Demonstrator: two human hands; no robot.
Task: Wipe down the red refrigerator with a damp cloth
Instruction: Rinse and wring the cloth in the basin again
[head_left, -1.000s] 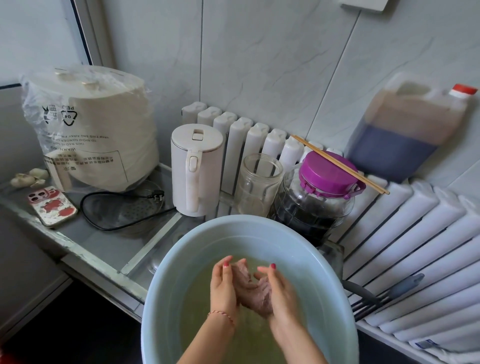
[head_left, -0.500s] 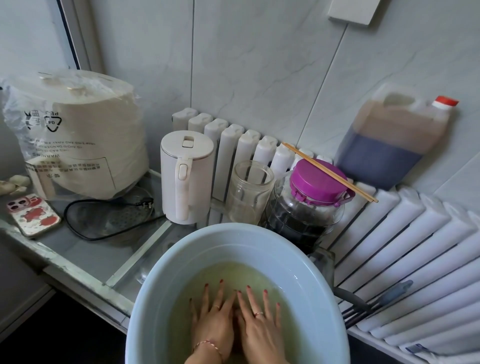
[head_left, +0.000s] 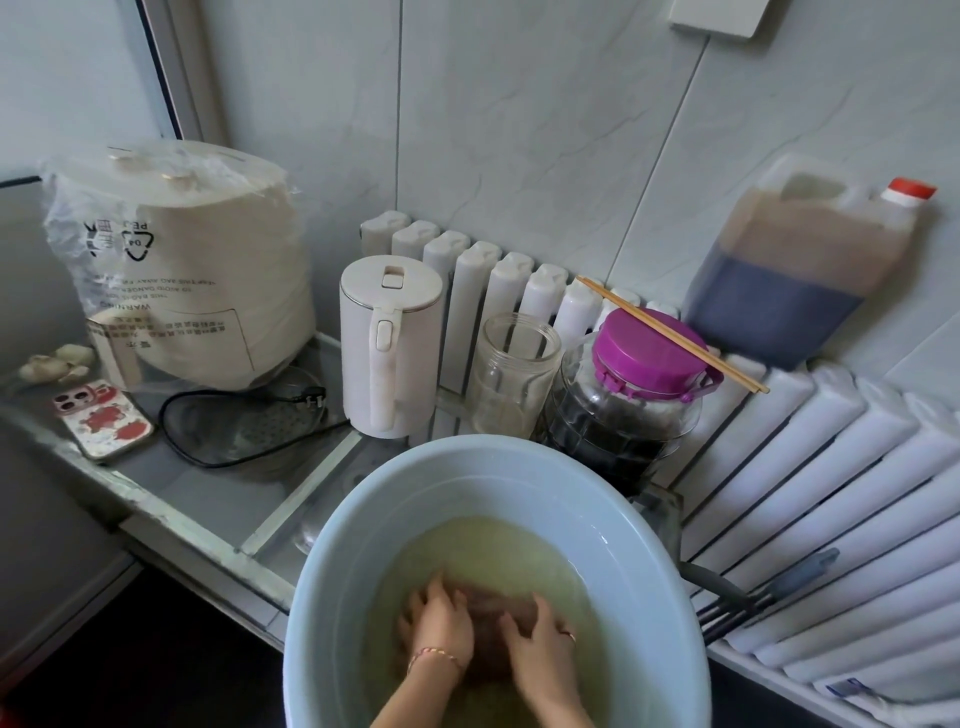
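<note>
— Where are your hands?

— Both down in the basin (head_left: 363, 519), under the cloudy yellowish water. My left hand (head_left: 441, 621) has its fingers curled over the left side of the cloth (head_left: 498, 610), and my right hand (head_left: 540, 642) has its fingers bent over the right side. I'm holding the cloth between them.

— And the cloth itself?

— A brownish wad, sunk in the water near the front of the basin, mostly covered by my hands. How it is folded I cannot tell through the water.

— What's around the basin?

— It sits at the front edge of a glass-topped counter (head_left: 218, 488). Just behind it stand a white kettle (head_left: 389, 343), an open glass jar (head_left: 514, 374) and a dark jar (head_left: 623, 415) with a purple lid. A pair of chopsticks (head_left: 670, 332) lies across that lid. To the right, a big jug (head_left: 800, 275) with a red cap rests tilted on the white radiator (head_left: 831, 467).

— And to the left?

— A cooker (head_left: 192, 270) wrapped in a clear plastic bag, a black cord (head_left: 234, 431) looped in front of it, and a phone (head_left: 101, 418) lying flat near the counter's edge. Some garlic (head_left: 52, 364) lies just behind the phone.

— The fridge?

— Not in view.
</note>
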